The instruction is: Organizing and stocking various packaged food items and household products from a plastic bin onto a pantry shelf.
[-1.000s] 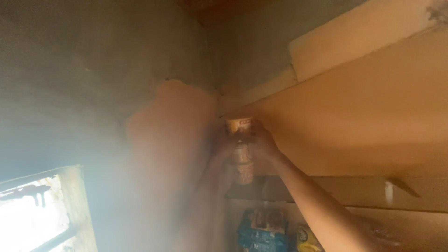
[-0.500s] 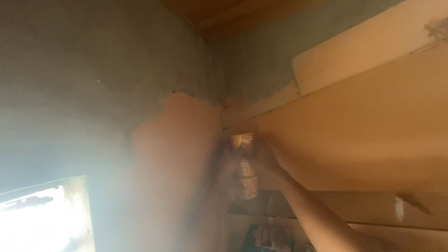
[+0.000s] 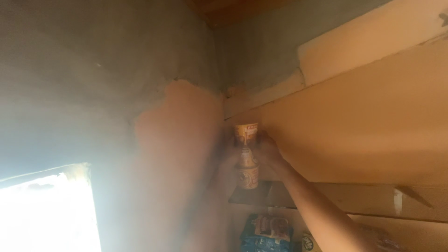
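Right forearm: rose from the lower right edge toward the corner of the room, bare, nearest of all.
Right hand [image 3: 269,156]: wrapped around the right side of the stacked cups, fingers curled against them in a hold.
Left hand [image 3: 229,161]: pressed at the left side of the same stack, washed out by haze; finger spread impossible to tell, though apparently steadying the cups.
Stacked cups [image 3: 247,161]: held between both hands, just under the slanted board, in the corner above the small shelf; lowest one cream and orange with a round printed mark, a narrower one above it.
Top cup [image 3: 246,134]: sat highest in the stack, orange and cream with a red band, upright, its rim close to the board's underside.
Small shelf [image 3: 261,196]: lay just below the stack, dark and flat, jutting from the corner.
Blue packets [image 3: 265,232]: stood under the shelf, at the bottom edge, partly cut off.
Slanted board [image 3: 364,121]: spread pale orange across the right side, overhead.
Wall [image 3: 93,79]: grey plaster with a bare orange patch [image 3: 182,140] beside the hands.
Window [image 3: 46,214]: glared white at lower left, well apart from the hands.
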